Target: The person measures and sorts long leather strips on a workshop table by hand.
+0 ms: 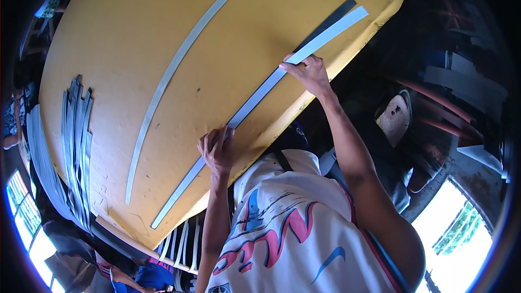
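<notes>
A long pale strip [259,97] runs diagonally over a darker strip [327,23] on the yellow tabletop [217,49]. My right hand [309,73] pinches the pale strip between thumb and fingers. Beyond that grip, its far end rises apart from the dark one. Lower along the same strip, my left hand [216,149] has its fingers curled over the edges, pressed to the table. Between my hands the two strips lie one on top of the other, with a thin dark edge showing. Another pale strip [179,65] lies in a curve further left on the table.
Several grey strips [76,146] lie bunched at the table's left side, and a longer bundle [49,163] hangs over that edge. White strips [182,244] hang below the near edge. Another person in blue [154,276] is at the lower left. A bright window [456,233] stands at lower right.
</notes>
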Tool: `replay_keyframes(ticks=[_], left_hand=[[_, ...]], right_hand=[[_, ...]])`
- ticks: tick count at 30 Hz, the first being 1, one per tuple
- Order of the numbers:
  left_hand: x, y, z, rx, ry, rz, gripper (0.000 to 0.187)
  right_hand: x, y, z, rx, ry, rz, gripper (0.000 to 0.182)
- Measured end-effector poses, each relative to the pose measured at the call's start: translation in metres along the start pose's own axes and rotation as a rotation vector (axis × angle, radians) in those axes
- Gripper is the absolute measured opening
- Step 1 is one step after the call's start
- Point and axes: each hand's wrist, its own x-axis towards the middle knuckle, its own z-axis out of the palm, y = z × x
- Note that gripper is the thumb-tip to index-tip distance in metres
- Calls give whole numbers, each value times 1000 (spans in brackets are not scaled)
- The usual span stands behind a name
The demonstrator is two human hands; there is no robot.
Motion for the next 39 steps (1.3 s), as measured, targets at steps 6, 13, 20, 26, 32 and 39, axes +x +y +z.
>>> replay_keyframes(ticks=[6,13,20,26,32,39], left_hand=[[1,0,0,-3,0,2,35],[18,17,-8,65,-141,-131,30],[65,70,39,-123,-147,-96,34],[105,95,103,-240,-128,61,30],[103,91,114,-217,-145,80,19],[106,92,116,-189,-103,114,19]], right_hand=[[-1,2,3,18,19,1,25],[-2,3,4,-89,88,-136,22],[-2,8,5,-169,103,-169,21],[-2,8,9,-128,145,-217,19],[-1,-6,-5,-50,83,-51,22],[36,8,-45,64,156,-24,25]])
